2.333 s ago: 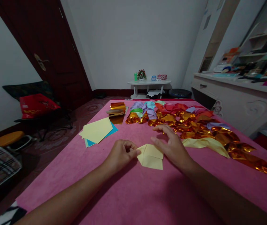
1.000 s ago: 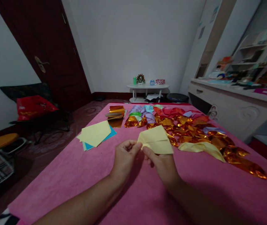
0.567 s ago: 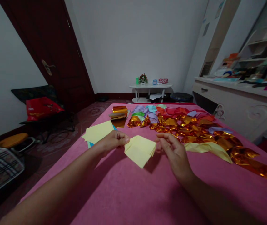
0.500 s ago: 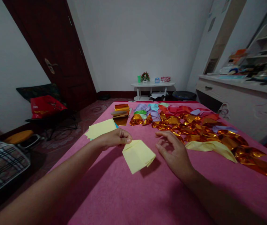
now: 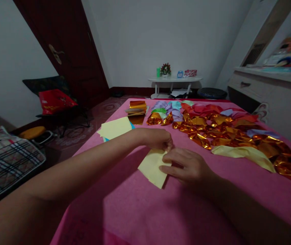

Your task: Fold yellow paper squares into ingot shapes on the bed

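Note:
A folded pale yellow paper (image 5: 151,166) lies on the pink tablecloth (image 5: 140,211) in front of me. My left hand (image 5: 158,139) reaches across from the left and pinches the paper's far edge with closed fingers. My right hand (image 5: 187,166) lies on the paper's right side, fingers together and pressed down on it. Part of the paper is hidden under both hands.
A stack of yellow and blue sheets (image 5: 116,127) lies at the left. Gold foil sheets (image 5: 136,108) sit behind it. Several folded gold, red, purple and green pieces (image 5: 219,127) fill the right, with a long yellow folded piece (image 5: 242,154) nearest. A white side table (image 5: 174,81) stands beyond.
The paper, lifted and turned in the air a second ago, now lies on the cloth. My left hand moved right to its far edge and my right hand came down onto it.

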The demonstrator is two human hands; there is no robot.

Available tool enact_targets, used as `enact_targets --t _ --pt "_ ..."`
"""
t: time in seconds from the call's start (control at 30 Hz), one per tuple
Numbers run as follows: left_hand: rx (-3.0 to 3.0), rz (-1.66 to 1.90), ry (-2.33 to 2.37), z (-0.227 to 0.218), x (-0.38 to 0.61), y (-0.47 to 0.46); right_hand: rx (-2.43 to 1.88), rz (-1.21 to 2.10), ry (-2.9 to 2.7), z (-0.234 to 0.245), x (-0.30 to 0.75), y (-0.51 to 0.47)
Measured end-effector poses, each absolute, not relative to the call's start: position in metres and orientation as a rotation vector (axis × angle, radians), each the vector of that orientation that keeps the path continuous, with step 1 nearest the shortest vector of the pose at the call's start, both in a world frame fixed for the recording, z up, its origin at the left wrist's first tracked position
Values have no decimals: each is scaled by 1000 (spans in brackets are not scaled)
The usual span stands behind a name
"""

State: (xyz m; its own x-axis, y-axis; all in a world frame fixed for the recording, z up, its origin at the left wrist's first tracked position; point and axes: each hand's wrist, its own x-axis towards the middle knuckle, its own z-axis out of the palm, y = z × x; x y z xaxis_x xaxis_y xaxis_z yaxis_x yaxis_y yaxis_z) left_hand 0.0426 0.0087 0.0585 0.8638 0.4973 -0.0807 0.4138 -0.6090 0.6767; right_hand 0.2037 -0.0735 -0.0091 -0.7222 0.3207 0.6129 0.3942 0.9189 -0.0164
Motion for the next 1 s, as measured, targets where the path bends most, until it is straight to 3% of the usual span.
enact_targets --t 0.27,0.5,0.8,1.0 --pt "2723 281 474 42 52 8 -587 -96 -2567 -14 207 -76" --pt "2728 481 413 15 8 -36 -865 344 -2519 -18 215 -89" --pt "2768 566 581 -9 -22 -87 -769 18 -2582 -19 219 -104" --pt "2770 635 611 -13 -21 -95 -925 242 -2444 -16 211 -107"
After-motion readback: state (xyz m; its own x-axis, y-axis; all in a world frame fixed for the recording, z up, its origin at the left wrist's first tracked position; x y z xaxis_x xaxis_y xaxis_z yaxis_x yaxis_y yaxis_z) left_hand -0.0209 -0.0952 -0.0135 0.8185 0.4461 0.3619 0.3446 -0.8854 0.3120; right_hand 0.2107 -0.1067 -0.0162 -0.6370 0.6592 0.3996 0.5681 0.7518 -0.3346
